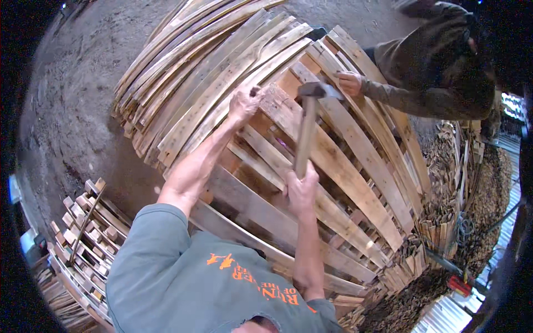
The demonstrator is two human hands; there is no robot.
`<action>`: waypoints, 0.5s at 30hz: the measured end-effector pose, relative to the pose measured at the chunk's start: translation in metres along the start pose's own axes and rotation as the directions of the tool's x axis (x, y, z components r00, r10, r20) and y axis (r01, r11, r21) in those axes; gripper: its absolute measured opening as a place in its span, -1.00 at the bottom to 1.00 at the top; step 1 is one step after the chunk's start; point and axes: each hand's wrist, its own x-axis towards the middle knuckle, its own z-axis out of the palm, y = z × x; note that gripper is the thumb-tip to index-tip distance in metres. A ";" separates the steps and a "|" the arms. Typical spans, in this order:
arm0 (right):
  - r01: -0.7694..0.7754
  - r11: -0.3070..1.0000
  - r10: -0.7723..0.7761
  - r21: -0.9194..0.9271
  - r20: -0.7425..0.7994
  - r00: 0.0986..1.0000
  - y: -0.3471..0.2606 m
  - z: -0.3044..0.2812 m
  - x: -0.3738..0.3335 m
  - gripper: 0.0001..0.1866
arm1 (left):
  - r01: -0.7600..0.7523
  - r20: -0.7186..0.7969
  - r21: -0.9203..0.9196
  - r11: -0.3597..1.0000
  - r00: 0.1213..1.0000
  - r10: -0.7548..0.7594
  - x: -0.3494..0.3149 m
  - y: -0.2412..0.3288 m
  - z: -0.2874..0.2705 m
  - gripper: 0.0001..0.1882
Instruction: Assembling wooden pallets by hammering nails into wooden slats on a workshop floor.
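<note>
The right hand (302, 187) is wrapped tightly around the lower end of the handle of the hammer (306, 136), whose head lies over the slats, toward the far end of the frame. The head looks like dense metal and the handle like stiff wood, so the weight should sit well forward of the fist; a hold low on the handle suits a swing, one nearer the head gives finer control. The head is a little blurred, and whether it touches wood is unclear. The right forearm rises from the lower edge, its wrist nearly in line with it. The left hand (245, 105) is curled at the far end of a broad plank (333, 161), its arm stretched forward; whether its fingers pinch anything, I cannot tell. That plank lies on the slatted frame (241, 200), running toward the lower right. It seems stiff, rough rather than slippery, and fairly light for its length, best held by its edges near the end, minding splinters. Beyond, a co-worker's hand (350, 83) is at the slats; to the left lies a stack of boards (222, 66), and small blocks (89, 213) sit at lower left.
</note>
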 end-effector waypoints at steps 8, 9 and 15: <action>0.853 0.516 -0.767 0.078 -0.400 0.501 -0.075 -0.027 -0.022 -0.62 | 0.246 0.294 -0.125 0.961 0.934 -0.201 0.000 0.012 -0.011 -0.54; 0.874 0.476 -0.768 0.094 -0.440 0.466 -0.072 -0.021 -0.019 -0.62 | 0.265 0.324 -0.137 0.955 0.923 -0.209 0.000 0.014 -0.012 -0.54; -0.025 0.967 0.032 -0.254 0.024 0.999 0.067 0.013 0.032 -0.85 | 0.315 0.328 -0.067 0.947 0.903 -0.277 0.003 0.004 -0.004 -0.49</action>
